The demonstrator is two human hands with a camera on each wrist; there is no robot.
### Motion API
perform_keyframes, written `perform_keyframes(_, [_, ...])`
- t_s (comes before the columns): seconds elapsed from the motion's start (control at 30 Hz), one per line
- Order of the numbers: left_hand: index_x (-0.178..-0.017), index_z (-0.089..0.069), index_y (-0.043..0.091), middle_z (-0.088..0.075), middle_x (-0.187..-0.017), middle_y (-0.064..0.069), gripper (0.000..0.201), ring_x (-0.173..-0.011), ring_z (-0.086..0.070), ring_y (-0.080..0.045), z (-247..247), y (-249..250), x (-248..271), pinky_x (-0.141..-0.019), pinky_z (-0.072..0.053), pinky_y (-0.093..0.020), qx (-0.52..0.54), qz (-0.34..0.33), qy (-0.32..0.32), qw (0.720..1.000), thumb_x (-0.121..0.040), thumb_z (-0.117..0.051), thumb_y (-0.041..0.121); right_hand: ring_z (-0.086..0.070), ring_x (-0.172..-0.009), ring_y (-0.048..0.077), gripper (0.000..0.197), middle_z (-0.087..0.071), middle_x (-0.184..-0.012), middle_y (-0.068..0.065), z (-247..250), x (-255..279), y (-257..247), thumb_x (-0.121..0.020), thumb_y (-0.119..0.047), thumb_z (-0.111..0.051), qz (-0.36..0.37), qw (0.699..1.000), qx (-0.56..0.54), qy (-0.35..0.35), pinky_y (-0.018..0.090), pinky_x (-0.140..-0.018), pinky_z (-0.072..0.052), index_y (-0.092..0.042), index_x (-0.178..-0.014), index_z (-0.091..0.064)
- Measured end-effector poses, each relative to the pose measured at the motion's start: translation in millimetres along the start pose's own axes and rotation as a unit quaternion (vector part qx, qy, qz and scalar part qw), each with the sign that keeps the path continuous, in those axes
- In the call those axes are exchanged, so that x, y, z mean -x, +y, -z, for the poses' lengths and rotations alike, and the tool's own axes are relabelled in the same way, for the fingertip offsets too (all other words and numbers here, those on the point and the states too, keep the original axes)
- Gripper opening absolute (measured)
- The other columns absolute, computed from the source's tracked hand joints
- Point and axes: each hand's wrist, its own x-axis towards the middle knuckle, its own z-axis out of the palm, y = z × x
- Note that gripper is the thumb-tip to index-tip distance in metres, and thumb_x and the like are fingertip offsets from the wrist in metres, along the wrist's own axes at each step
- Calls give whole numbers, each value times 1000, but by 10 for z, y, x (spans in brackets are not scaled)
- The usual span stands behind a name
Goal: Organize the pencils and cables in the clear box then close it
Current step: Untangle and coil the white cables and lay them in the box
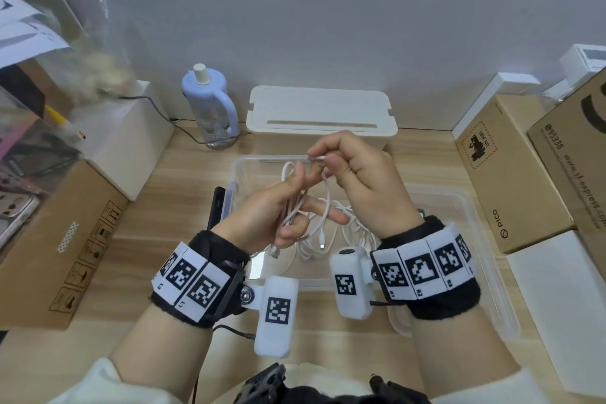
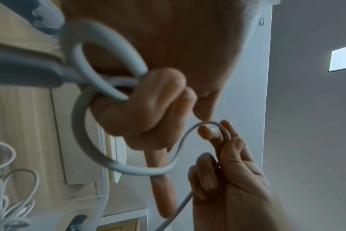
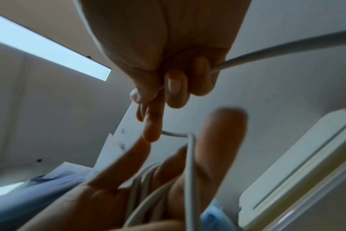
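Note:
A clear box (image 1: 236, 170) sits on the wooden table, with loose white cables (image 1: 355, 233) lying in it. Above it my left hand (image 1: 288, 207) grips a white cable (image 1: 323, 207) gathered in loops, its plug end dangling below. My right hand (image 1: 354, 170) pinches a strand of the same cable just above the left fingers. In the left wrist view the left hand (image 2: 148, 96) curls round the cable (image 2: 79, 125), and the right hand (image 2: 227, 164) holds the strand. The right wrist view shows the right hand (image 3: 168, 78) pinching the cable (image 3: 267, 57) over the left hand (image 3: 168, 179). No pencils are visible.
A clear lid or tray (image 1: 485, 256) lies right of the box. Behind stand a white slotted box (image 1: 321, 115) and a blue bottle (image 1: 210, 102). Cardboard boxes flank the table at left (image 1: 49, 239) and right (image 1: 511, 174). A black flat object (image 1: 216, 207) lies against the clear box's left side.

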Motion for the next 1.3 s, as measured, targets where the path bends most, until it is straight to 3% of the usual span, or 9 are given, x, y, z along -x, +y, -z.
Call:
perform_keyframes(0.17, [-86, -54, -10, -50, -41, 6, 74, -29, -26, -1, -22, -1, 36, -31, -16, -14, -101, -12, -25, 994, -74, -57, 63, -54, -64, 11, 21, -54, -65, -3, -47, 2, -50, -90, -11, -44, -11, 977, -209, -42, 28, -65, -49, -24, -86, -59])
perform_keyframes(0.23, [-84, -66, 13, -38, -37, 8, 33, -29, -25, -3, -57, -7, 39, -36, -18, -21, -155, -16, -23, 987, -87, -56, 44, -55, -65, 9, 21, -55, -65, -7, -52, -13, -67, -89, -8, -48, -6, 977, -205, -55, 26, -66, -51, -23, -84, -62])
perform_keyframes(0.3, [-80, -72, 29, -34, -34, 8, 33, -30, -24, -5, -87, -15, 55, -40, -16, -30, -177, -16, -33, 984, -96, -43, 28, -55, -69, 5, 21, -59, -70, -11, -63, -30, -51, -84, -6, -55, 2, 986, -162, -38, 19, -68, -46, -24, -82, -65])
perform_keyframes(0.43, [-118, -63, 29, -56, -48, -3, 34, -38, -23, -11, -26, 18, 141, -41, -16, -29, -95, -41, -57, 993, -95, -40, 38, -52, -67, 2, 13, -61, -72, -11, 0, -23, 132, -81, -14, -66, -94, 987, -112, 68, 22, -66, -41, -26, -76, -67])
perform_keyframes(0.6, [-140, -36, 35, -66, -81, -5, 53, -60, -35, -10, 44, 88, 127, -58, -30, -25, -113, -157, -15, 981, -89, -39, 52, -62, -75, -3, 12, -67, -71, -19, -79, 91, 234, -85, -23, -61, -168, 985, -34, 4, 21, -75, -47, -23, -92, -72])
perform_keyframes(0.7, [-139, -35, 39, -59, -80, 0, 61, -64, -39, -11, 140, 64, 66, -66, -36, -24, -92, -205, 84, 971, -83, -48, 61, -65, -89, 10, 19, -73, -89, -7, -129, 113, 231, -88, -23, -57, -166, 986, -7, -8, 36, -85, -51, -24, -102, -70])
perform_keyframes(0.87, [-133, -45, 38, -51, -82, 3, 44, -55, -38, -11, 177, 11, 44, -58, -34, -25, -9, -169, 132, 977, -90, -38, 43, -56, -69, -4, 17, -64, -73, -17, -67, 84, 203, -87, -21, -59, -153, 986, 21, 60, 13, -66, -43, -19, -99, -72])
perform_keyframes(1.03, [-124, -56, 34, -53, -106, 3, 38, -52, -38, -8, 193, 15, 27, -49, -34, -20, 5, -144, 259, 955, -98, -29, 43, -55, -65, -5, 15, -60, -65, -20, -59, 97, 106, -87, -18, -59, -144, 988, 7, 52, 9, -61, -40, -17, -95, -72])
perform_keyframes(1.3, [-119, -59, 21, -62, -105, 4, 42, -60, -28, -8, 176, 58, 73, -42, -27, -15, 101, -128, 244, 956, -99, -27, 37, -51, -55, -8, 17, -56, -50, -27, -69, 115, 95, -86, -14, -59, -172, 984, -28, 28, 6, -57, -35, -17, -96, -72])
